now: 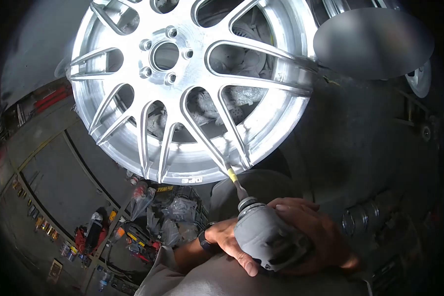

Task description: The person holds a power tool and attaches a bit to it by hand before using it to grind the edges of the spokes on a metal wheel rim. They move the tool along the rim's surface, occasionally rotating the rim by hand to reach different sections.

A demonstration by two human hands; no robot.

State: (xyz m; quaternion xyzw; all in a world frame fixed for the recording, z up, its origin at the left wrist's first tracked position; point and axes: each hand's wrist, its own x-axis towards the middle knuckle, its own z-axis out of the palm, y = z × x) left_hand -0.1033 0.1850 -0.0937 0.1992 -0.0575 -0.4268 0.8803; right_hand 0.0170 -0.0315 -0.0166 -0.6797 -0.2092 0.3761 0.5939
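Note:
A bright bare-metal car wheel rim with paired spokes fills the upper middle of the view. Below its lower edge, both hands hold a grey die grinder. A thin shank with a yellow band runs from its nose to the lower end of a spoke and appears to touch there. My left hand, with a dark watch at the wrist, is closed around the tool's left side, thumb over the body. My right hand wraps its right side; some of its fingers are hidden behind the tool.
At lower left, tools and small bottles lie along a shelf frame. A red and black power tool sits there. Clear plastic bags lie beneath the rim. Shiny metal rings stand at right. A blurred oval covers the upper right.

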